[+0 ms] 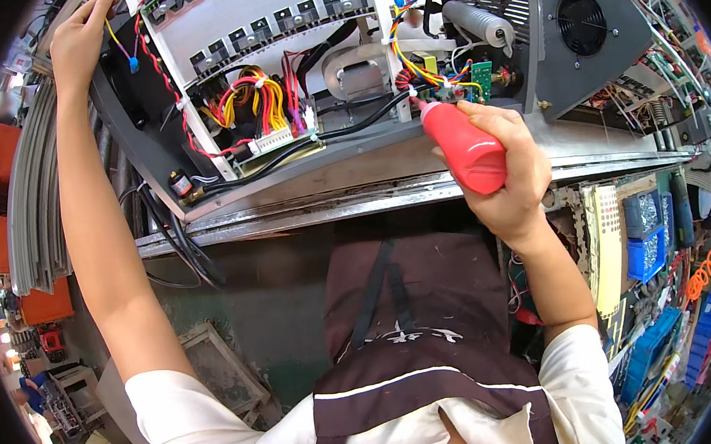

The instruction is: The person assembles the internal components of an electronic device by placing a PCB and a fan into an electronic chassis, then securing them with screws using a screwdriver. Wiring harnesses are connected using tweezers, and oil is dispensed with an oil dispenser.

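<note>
Pointing nozzle-first at wiring (427, 73) in the open chassis (144, 165), the red bottle (468, 148) sat in the closed grip of the right hand (517, 155): dispensing, seemingly! Next called for steady aim; the left hand (79, 47), cropped, showed no clear grip.

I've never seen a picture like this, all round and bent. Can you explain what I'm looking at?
It's one view from a fisheye camera worn on someone's head, looking down, so straight edges bend. There's no robot, just that person's bare hands. The right hand holds a red squeeze bottle, its tip pointing into an opened grey casing on a metal bench. Inside are coloured wires and a green circuit board. The left hand is by the casing's upper left, partly cut off.
</note>
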Tool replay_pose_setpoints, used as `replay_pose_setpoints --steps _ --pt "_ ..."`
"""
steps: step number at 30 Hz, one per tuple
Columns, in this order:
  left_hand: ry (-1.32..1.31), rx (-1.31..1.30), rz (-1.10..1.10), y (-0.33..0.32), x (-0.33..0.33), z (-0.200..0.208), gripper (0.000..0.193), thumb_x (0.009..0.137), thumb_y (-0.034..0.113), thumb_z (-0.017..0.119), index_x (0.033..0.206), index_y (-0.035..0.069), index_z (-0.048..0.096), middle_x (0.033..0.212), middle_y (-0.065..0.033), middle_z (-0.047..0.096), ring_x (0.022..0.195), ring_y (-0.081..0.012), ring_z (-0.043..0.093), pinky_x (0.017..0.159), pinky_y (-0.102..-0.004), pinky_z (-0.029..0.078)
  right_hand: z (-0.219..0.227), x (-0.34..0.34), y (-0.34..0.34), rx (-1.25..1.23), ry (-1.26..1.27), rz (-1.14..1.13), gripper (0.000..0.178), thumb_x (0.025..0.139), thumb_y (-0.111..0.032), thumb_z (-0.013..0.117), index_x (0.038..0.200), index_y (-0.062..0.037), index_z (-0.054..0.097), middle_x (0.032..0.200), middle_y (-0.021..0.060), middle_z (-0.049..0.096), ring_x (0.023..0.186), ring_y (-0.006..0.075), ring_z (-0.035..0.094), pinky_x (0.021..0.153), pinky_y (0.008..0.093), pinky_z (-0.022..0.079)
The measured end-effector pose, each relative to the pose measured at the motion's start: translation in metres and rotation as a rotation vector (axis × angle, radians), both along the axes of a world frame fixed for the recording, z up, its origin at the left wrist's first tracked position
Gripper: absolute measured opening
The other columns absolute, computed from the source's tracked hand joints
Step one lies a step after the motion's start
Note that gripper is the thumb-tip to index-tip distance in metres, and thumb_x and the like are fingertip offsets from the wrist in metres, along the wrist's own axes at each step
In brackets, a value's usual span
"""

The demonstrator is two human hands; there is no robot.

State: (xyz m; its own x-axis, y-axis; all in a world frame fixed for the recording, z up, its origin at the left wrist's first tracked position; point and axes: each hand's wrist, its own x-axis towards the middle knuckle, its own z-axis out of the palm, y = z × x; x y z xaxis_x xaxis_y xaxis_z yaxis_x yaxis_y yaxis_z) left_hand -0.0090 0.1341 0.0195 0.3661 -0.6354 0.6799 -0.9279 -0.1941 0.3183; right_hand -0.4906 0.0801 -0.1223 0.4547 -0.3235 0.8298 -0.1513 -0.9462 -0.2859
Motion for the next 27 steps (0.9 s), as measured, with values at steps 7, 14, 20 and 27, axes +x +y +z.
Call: replay_pose_setpoints --steps 7,14,20,27 --pt "-0.020 0.008 0.012 -0.001 -0.005 0.003 0.041 0.088 0.044 0.062 0.101 0.006 0.073 0.087 -0.0018 0.071 0.085 -0.0081 0.063 0.079 -0.0208 0.045 0.013 0.006 -0.005 0.077 -0.021 -0.108 0.039 0.066 -0.006 0.079 0.096 -0.0018 0.055 0.082 0.0151 0.062 0.070 0.0326 0.064 0.061 0.0358 0.051" --pt "-0.029 -0.018 -0.013 -0.002 -0.006 0.001 0.041 0.089 0.042 0.062 0.100 0.004 0.072 0.086 -0.0025 0.071 0.084 -0.0078 0.063 0.078 -0.0216 0.045 0.040 0.015 -0.024 0.104 0.084 -0.071 0.035 0.074 -0.018 0.080 0.095 -0.0022 0.056 0.081 0.0135 0.064 0.071 0.0263 0.065 0.066 0.0313 0.051" --pt "-0.048 0.014 0.040 0.000 -0.012 0.004 0.040 0.089 0.042 0.061 0.101 0.006 0.072 0.085 -0.0014 0.071 0.083 -0.0076 0.062 0.078 -0.0212 0.045 0.016 -0.019 -0.005 0.091 -0.148 -0.212 0.035 0.076 -0.019 0.079 0.096 -0.0024 0.056 0.084 0.0102 0.063 0.069 0.0226 0.064 0.062 0.0302 0.052" --pt "-0.083 0.034 0.062 0.001 -0.015 0.006 0.039 0.089 0.042 0.061 0.103 0.007 0.072 0.087 -0.0021 0.072 0.085 -0.0085 0.063 0.079 -0.0220 0.045 -0.002 -0.059 -0.016 1.006 -0.907 0.101 0.027 0.092 -0.026 0.060 0.103 -0.0026 0.056 0.093 0.0127 0.064 0.068 0.0197 0.063 0.055 0.0300 0.052"
